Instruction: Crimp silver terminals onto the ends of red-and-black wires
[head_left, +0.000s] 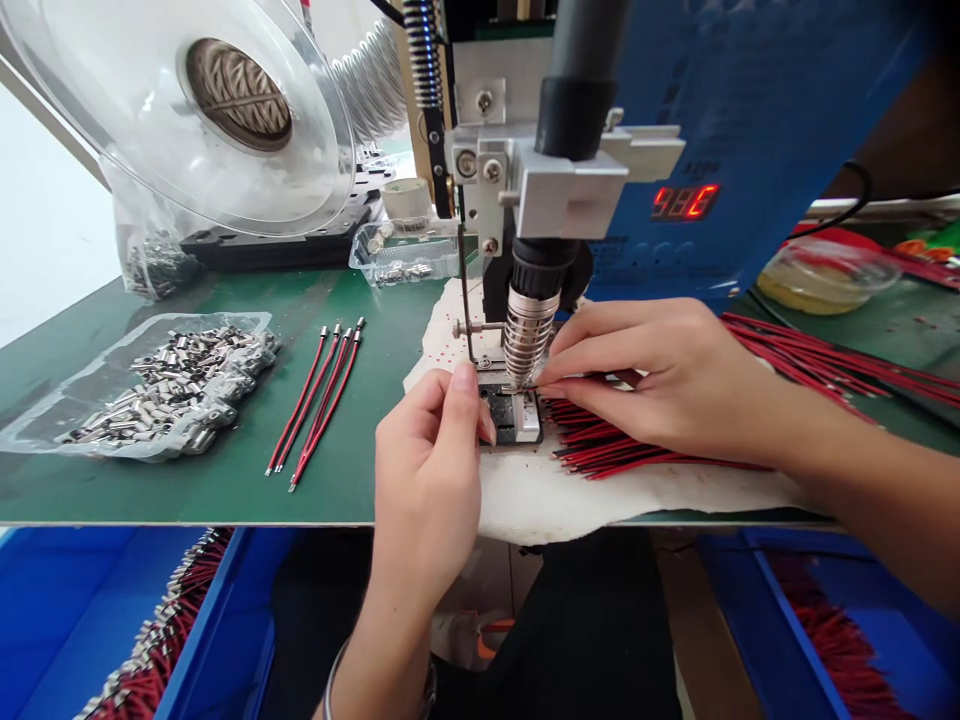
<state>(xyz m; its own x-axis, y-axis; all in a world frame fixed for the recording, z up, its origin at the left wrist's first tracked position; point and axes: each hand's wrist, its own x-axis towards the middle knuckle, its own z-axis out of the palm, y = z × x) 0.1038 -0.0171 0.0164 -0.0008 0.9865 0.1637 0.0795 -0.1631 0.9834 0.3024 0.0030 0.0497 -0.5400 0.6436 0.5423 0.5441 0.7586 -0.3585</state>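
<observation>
My left hand point(439, 460) is closed, thumb and index finger pressed together at the left side of a small fixture point(501, 415); whatever lies between those fingers is hidden. My right hand point(645, 375) comes in from the right and pinches the end of a thin dark wire point(534, 388), held level at the fixture just under the soldering iron. The iron's tip, below its coiled metal sleeve point(531, 335), points down at the wire end. Beneath my right hand, a bundle of red-and-black wires point(600, 455) lies on a cream cloth point(525, 500).
On the left are a clear tray of metal caps point(180, 390) and several capped wires point(319, 400). A solder spool point(315, 120) stands behind. The blue soldering machine point(720, 100) rises at the back. Blue bins point(67, 600) with wires sit below the table edge.
</observation>
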